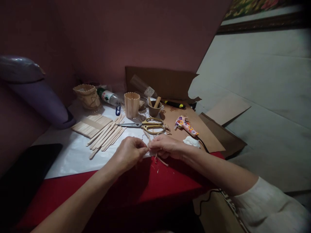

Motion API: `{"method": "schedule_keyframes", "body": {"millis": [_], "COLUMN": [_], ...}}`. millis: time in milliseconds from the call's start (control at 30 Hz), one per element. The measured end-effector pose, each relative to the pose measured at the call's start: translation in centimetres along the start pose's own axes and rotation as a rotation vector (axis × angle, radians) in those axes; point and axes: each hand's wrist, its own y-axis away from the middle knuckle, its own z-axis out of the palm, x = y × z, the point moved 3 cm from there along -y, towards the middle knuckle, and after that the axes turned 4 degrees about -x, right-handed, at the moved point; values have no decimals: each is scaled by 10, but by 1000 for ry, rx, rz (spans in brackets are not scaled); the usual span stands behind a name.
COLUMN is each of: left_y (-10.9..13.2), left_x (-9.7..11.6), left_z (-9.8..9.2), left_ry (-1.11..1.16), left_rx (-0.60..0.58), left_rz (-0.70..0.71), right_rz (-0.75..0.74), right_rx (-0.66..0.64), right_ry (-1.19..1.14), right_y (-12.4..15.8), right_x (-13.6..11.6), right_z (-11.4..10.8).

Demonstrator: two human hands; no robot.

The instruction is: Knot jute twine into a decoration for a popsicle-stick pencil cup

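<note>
My left hand and my right hand meet at the table's front edge, fingertips pinched close together. Between them runs a thin piece of twine, with loose ends showing above and a frayed strand below on the red cloth. Both hands are closed on it. Just beyond my fingers lie gold-handled scissors, blades pointing left. To the left are loose wooden craft sticks and a banded bundle of sticks. A cup made of craft sticks stands upright behind the scissors.
A patterned glue gun rests on cardboard at the right, near a white wad. Behind stand a small pot with sticks, a yellow-black cutter, plastic bottles and a twine-wrapped stick cup.
</note>
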Motion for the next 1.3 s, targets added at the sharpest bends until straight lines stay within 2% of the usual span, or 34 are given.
{"method": "schedule_keyframes", "body": {"millis": [100, 200, 267, 433, 567, 600, 767, 833, 1100, 1200, 1300], "left_y": [13, 25, 33, 41, 29, 23, -9, -14, -19, -19, -17], "left_x": [7, 11, 10, 14, 19, 18, 12, 11, -3, -3, 1], "left_z": [10, 19, 23, 23, 10, 8, 13, 12, 11, 13, 15], "left_ry": [-103, -286, -328, -252, -136, -91, -43, -39, 71, 125, 219], "left_rx": [28, 147, 207, 172, 353, 354, 83, 26, 77, 71, 43], "left_rz": [66, 118, 133, 166, 194, 178, 37, 5, -68, -114, -186], "right_rz": [3, -32, -54, -93, -114, -117, -152, -160, -234, -188, -137], "right_rx": [-39, -104, -130, -158, -81, -54, 40, 86, 294, 281, 213], "right_ry": [-63, -121, -130, -111, -19, 18, 220, 302, 585, 594, 475], "right_y": [2, 4, 6, 7, 5, 5, 3, 2, 3, 7, 9], "right_x": [1, 1, 1, 4, 7, 7, 6, 6, 3, 2, 3], "right_z": [1, 4, 4, 3, 1, 1, -1, -4, -10, -9, -10]}}
